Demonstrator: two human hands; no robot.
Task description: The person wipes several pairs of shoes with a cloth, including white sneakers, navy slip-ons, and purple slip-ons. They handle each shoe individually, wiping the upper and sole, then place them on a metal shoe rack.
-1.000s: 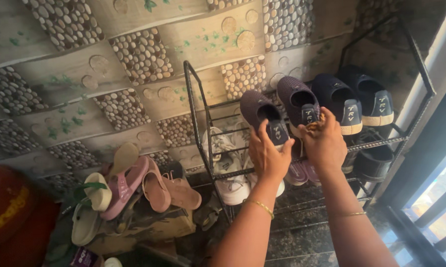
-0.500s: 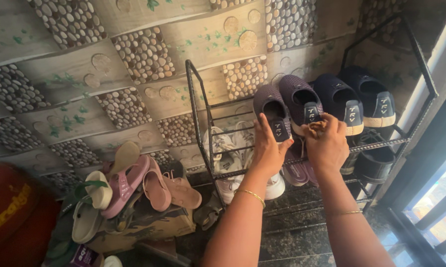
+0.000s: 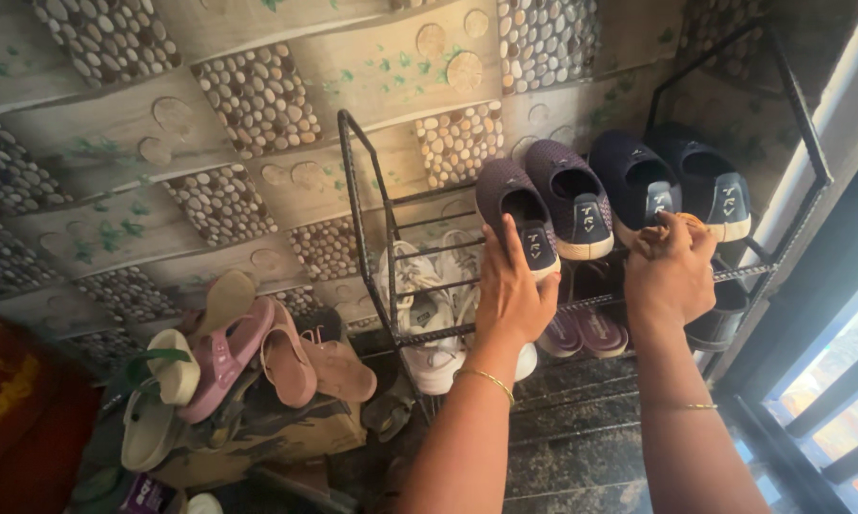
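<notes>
Far left there's a pile of pink sandals (image 3: 257, 357) on the floor. On the metal shoe rack (image 3: 362, 219), the left hand (image 3: 512, 295) has its fingers spread flat against the heel of a purple shoe (image 3: 514, 214) on the top shelf. The right hand (image 3: 671, 271) has its fingers bunched, pinching the navy shoe (image 3: 638, 186) by its heel.

My black metal shoe rack (image 3: 357, 200) stands against the patterned wall; on its upper shelf four dark slip-on shoes (image 3: 581, 195) sit in one row, heels toward me; on the lower shelf rest white sneakers (image 3: 419, 286) and purple shoes (image 3: 581, 328); the dark stone floor (image 3: 572, 438) carries the rack.
</notes>
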